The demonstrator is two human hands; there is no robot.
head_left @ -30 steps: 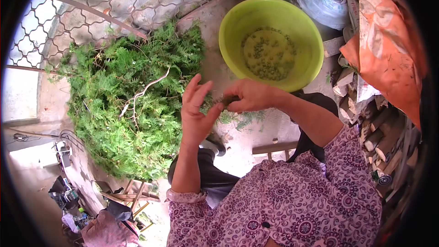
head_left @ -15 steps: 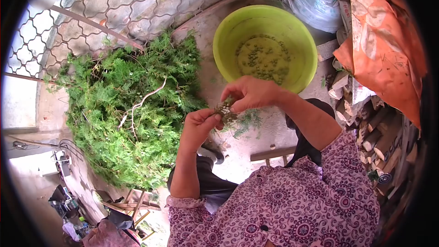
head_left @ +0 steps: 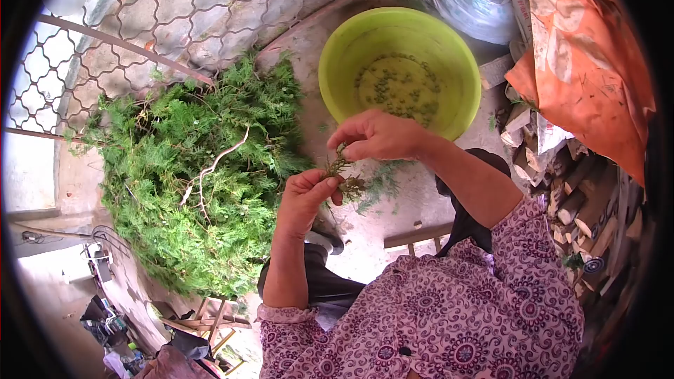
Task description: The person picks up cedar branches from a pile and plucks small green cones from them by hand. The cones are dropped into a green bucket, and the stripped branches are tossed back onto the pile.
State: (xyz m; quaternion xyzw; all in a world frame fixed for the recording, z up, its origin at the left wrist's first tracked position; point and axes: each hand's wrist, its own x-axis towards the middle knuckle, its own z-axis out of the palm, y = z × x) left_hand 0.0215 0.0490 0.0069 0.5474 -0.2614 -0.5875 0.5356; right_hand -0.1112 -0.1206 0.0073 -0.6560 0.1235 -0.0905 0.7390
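Observation:
My left hand (head_left: 307, 196) pinches a small green sprig (head_left: 342, 175) between thumb and fingers. Just above and to the right, my right hand (head_left: 375, 136) has its fingers closed at the sprig's upper tip; whether a small piece is between them is too small to tell. Behind my right hand stands a yellow-green basin (head_left: 330, 74) with many small round green pieces (head_left: 400, 84) on its bottom. A large heap of leafy green branches (head_left: 203, 196) lies to the left of my hands.
Loose green bits (head_left: 382, 181) lie on the floor below the basin. A wire lattice (head_left: 175, 0) runs behind the heap. At the right are a white sack (head_left: 470, 0), an orange sheet (head_left: 583, 70) and stacked firewood (head_left: 590, 210). Wooden pieces (head_left: 210, 323) lie at lower left.
My right hand has moved slightly up and left, away from my left hand, and more of the sprig shows between them. The view has shifted a little.

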